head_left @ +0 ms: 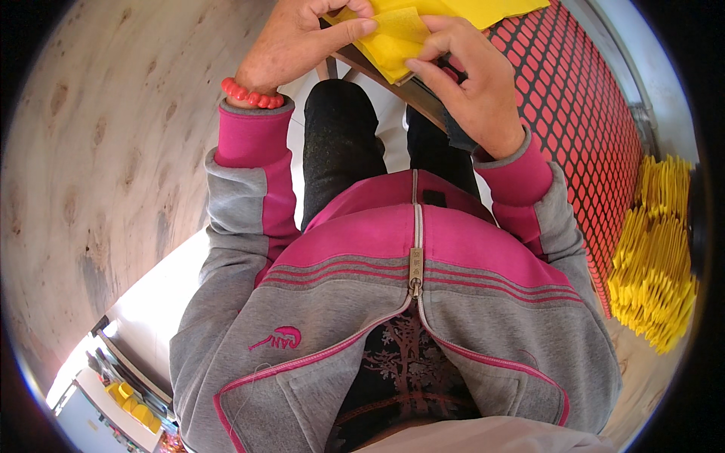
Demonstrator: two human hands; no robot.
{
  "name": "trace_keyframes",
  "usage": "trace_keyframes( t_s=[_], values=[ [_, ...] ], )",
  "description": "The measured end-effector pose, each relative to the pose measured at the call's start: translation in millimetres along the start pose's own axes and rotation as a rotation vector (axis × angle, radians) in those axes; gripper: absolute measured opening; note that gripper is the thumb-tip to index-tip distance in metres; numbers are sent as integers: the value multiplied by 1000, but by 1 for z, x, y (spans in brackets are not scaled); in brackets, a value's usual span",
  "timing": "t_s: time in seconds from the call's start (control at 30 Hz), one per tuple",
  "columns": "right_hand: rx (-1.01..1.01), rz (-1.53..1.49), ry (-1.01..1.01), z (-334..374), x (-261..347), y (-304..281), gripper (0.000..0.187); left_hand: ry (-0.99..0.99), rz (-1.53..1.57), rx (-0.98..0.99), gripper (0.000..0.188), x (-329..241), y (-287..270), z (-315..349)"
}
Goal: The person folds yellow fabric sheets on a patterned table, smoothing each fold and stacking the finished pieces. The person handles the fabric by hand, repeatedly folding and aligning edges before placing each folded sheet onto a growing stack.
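At the top of the head view, my left hand (298, 41), with red beads round its wrist, pinches the left side of a bright yellow piece of felt-like cloth (391, 45) between thumb and fingers. My right hand (476, 83) has its thumb and forefinger closed on the cloth's right edge. The cloth is partly folded and lies above a brown wooden edge over my knees. More yellow cloth (483, 10) spreads out behind it, cut off by the frame's top.
To the right stretches a red and black honeycomb-patterned covering (563, 98). Beyond it, a tall stack of folded yellow pieces (653, 264) stands at the far right. A pale wooden surface (106, 136) fills the left. Small yellow items (132, 406) sit at the lower left.
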State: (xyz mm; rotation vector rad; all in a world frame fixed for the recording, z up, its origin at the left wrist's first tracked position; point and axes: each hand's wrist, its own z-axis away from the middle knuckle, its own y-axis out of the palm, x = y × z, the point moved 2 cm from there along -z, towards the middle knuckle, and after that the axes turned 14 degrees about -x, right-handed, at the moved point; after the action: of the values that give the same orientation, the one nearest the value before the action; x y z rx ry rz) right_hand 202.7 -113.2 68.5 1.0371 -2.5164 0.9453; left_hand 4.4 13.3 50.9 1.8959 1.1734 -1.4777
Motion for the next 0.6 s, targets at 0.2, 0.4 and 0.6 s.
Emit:
trace_keyframes(
  t_s=[0.2, 0.4, 0.6],
  values=[
    [17, 40, -106, 1, -2, 2, 14, 70, -76, -12, 7, 0, -1, -1],
    [43, -66, 83, 1, -3, 3, 12, 18, 14, 11, 5, 1, 0, 1],
    [18, -74, 129, -1, -1, 4, 13, 259, -164, -9, 4, -9, -1, 1]
  ],
)
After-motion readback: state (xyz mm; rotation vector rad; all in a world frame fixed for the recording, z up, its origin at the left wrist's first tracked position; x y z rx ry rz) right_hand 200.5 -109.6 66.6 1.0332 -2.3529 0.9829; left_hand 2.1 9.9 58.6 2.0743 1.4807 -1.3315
